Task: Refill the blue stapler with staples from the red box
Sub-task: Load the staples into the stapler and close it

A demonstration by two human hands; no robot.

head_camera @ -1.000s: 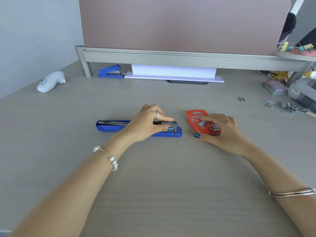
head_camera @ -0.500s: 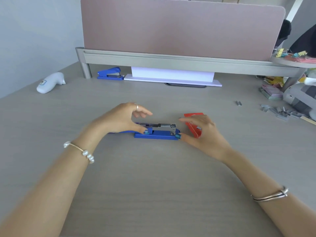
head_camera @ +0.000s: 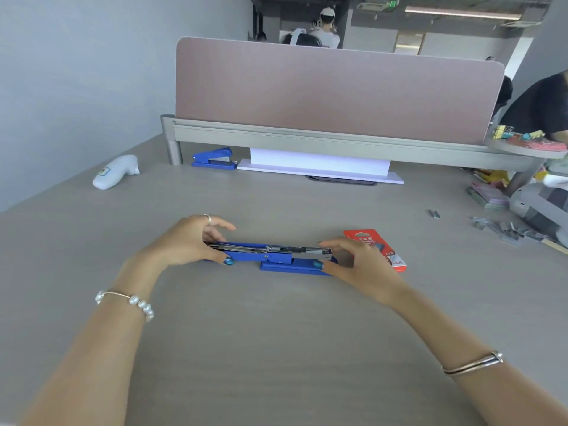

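The blue stapler lies opened out flat across the middle of the desk, its metal staple channel facing up. My left hand grips its left end, the folded-back blue top. My right hand holds its right end, thumb on the blue base and fingers over the metal nose. The red staple box lies flat on the desk just behind my right hand, partly hidden by it.
A second blue stapler sits at the back by the partition, beside a white stand. A white handheld device lies far left. Loose staple strips and stationery clutter the right edge, where another person sits.
My right hand left the red box and took the stapler's right end. My left hand slid from the middle to the left end. The view has tilted upward.
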